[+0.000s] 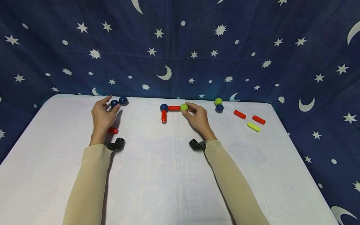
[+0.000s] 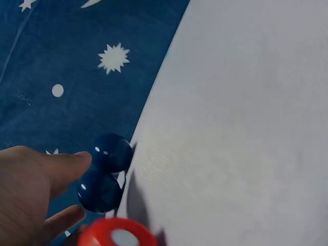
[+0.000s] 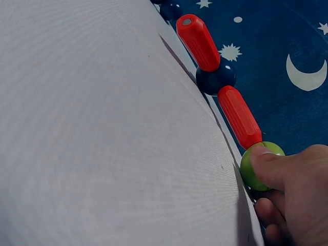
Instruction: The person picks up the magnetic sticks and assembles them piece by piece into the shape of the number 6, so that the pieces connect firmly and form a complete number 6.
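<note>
My left hand [image 1: 102, 115] pinches a dark blue ball [image 1: 114, 103] between thumb and fingers at the table's back edge. A second blue ball [image 1: 123, 100] sits right beside it. Below that hand lies a red rod [image 1: 113, 131], partly hidden by the wrist; its end [image 2: 120, 236] shows in the left wrist view. With thumb and fingers, my right hand [image 1: 199, 117] grips a green ball [image 3: 249, 169]. From this ball a red rod [image 3: 240, 118] runs to a blue ball [image 3: 215, 78], where another red rod [image 3: 198, 43] joins at an angle.
Right of the right hand, a green ball [image 1: 218, 101] and a blue ball [image 1: 219, 108] lie together. Farther right are two red rods, one here [image 1: 240, 114], and a yellow-green rod [image 1: 253, 127]. A starry blue curtain [image 1: 180, 40] hangs behind the white table [image 1: 157, 175].
</note>
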Motion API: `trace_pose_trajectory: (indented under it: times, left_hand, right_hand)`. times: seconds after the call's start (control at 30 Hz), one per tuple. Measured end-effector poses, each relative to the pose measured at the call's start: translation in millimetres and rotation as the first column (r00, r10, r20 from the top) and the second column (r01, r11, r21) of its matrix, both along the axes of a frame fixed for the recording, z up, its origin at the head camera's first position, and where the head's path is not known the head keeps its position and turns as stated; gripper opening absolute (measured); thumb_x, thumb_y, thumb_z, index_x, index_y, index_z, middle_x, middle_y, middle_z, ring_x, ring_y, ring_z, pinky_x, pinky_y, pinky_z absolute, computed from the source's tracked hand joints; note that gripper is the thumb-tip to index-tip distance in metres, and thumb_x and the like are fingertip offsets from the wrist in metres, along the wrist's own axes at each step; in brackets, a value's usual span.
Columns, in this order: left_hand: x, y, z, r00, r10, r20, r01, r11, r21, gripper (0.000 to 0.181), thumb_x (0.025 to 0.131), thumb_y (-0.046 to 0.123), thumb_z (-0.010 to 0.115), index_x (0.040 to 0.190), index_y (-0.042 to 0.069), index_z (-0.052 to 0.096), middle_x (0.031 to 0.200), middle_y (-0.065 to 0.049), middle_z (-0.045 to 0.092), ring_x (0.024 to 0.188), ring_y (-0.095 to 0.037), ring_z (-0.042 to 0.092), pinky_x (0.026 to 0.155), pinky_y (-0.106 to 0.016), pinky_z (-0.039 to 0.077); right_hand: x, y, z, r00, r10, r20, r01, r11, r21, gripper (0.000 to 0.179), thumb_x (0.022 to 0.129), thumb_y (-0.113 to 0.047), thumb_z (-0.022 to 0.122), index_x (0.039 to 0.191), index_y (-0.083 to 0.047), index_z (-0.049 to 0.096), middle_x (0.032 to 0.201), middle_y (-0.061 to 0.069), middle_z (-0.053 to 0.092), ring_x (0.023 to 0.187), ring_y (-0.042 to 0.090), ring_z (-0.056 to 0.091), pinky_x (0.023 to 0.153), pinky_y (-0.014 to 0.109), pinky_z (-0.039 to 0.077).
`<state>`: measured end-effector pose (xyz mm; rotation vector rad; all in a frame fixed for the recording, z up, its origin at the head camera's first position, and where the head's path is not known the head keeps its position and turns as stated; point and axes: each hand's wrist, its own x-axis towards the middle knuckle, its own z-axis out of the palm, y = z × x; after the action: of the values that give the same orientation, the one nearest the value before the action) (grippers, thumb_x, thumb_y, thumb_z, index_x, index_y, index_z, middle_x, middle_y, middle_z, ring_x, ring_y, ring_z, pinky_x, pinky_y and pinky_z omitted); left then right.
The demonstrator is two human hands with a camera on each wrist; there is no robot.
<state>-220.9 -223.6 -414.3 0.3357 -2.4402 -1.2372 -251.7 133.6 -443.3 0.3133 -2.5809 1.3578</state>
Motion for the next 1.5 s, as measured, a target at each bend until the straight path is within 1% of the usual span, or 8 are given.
trace_pose_trajectory:
  times: [0.17,0.33,0.57,0.83,1.17,1.27,1.43,1.5]
  left_hand:
    - [-0.6,-3.6,-2.4,0.998,-0.027,0.055,0.029,0.999,-0.039,0.055,0.096,0.015,0.068,0.147,0.003,0.052,0.146,-0.025,0.051,0.136,-0.043,0.044,0.114,-0.055,0.028]
    - [-0.7,-4.1,-4.4,0.998,-0.049,0.048,0.052,0.996,-0.076,0.053,0.097,0.014,0.067,0.145,-0.001,0.053,0.141,-0.026,0.055,0.137,-0.043,0.044,0.115,-0.054,0.025]
    - [-0.9,-3.1,-6.8,0.999,-0.040,0.029,0.043,0.994,-0.098,0.047,0.096,0.010,0.068,0.140,-0.002,0.057,0.136,-0.028,0.059,0.133,-0.045,0.047,0.112,-0.056,0.028]
    - [-0.9,-0.4,-8.3,1.000,-0.012,0.011,0.013,0.995,-0.103,0.041,0.095,0.006,0.069,0.135,-0.002,0.062,0.128,-0.027,0.063,0.118,-0.044,0.057,0.101,-0.055,0.037]
    - [3.1,4.4,2.3,0.998,-0.010,0.055,0.015,0.996,-0.085,0.045,0.096,0.009,0.069,0.138,-0.001,0.059,0.128,-0.028,0.062,0.117,-0.043,0.058,0.101,-0.056,0.041]
    - [3.6,5.4,5.3,0.999,-0.013,0.045,0.017,0.996,-0.082,0.044,0.095,0.010,0.070,0.137,-0.001,0.061,0.126,-0.028,0.063,0.118,-0.043,0.058,0.101,-0.056,0.040]
    - [2.7,8.4,9.2,1.000,-0.030,0.006,0.031,0.996,-0.081,0.041,0.093,0.010,0.071,0.132,-0.002,0.064,0.124,-0.027,0.064,0.116,-0.042,0.058,0.098,-0.054,0.040]
    - [2.1,10.7,10.7,0.999,-0.043,-0.012,0.042,0.996,-0.078,0.040,0.093,0.010,0.071,0.131,-0.003,0.064,0.123,-0.026,0.065,0.114,-0.041,0.059,0.097,-0.052,0.042]
  right_hand:
    - [0.0,0.5,0.2,1.000,0.002,-0.002,-0.002,1.000,0.002,0.042,0.092,-0.015,0.077,0.132,-0.004,0.067,0.119,0.013,0.070,0.103,0.025,0.064,0.095,0.042,0.050]
    - [0.5,0.4,0.6,1.000,-0.001,0.009,0.001,1.000,0.003,0.042,0.092,-0.016,0.077,0.132,-0.006,0.067,0.116,0.012,0.071,0.103,0.025,0.064,0.095,0.042,0.049]
    - [0.1,0.7,1.2,1.000,-0.002,0.016,0.002,1.000,0.007,0.042,0.093,-0.016,0.076,0.132,-0.006,0.067,0.116,0.012,0.071,0.103,0.025,0.064,0.096,0.041,0.049]
    - [0.9,0.4,1.5,1.000,-0.003,0.019,0.003,1.000,0.004,0.042,0.093,-0.016,0.076,0.133,-0.006,0.067,0.119,0.012,0.070,0.104,0.025,0.064,0.097,0.042,0.049]
    - [0.6,0.3,1.3,1.000,0.001,0.014,-0.001,1.000,0.006,0.042,0.093,-0.016,0.077,0.132,-0.005,0.067,0.116,0.013,0.071,0.103,0.025,0.064,0.095,0.042,0.049]
    - [0.5,0.4,1.5,1.000,0.003,0.016,-0.003,1.000,0.007,0.042,0.093,-0.016,0.077,0.132,-0.005,0.067,0.117,0.013,0.071,0.103,0.025,0.064,0.095,0.041,0.049]
    - [0.5,0.5,1.5,1.000,0.002,0.017,-0.002,1.000,0.002,0.042,0.093,-0.016,0.077,0.132,-0.005,0.067,0.117,0.012,0.071,0.103,0.025,0.064,0.095,0.042,0.049]
    - [0.5,0.6,1.2,1.000,0.002,0.017,-0.002,1.000,0.000,0.042,0.093,-0.016,0.077,0.132,-0.005,0.067,0.117,0.012,0.071,0.103,0.025,0.064,0.096,0.042,0.049]
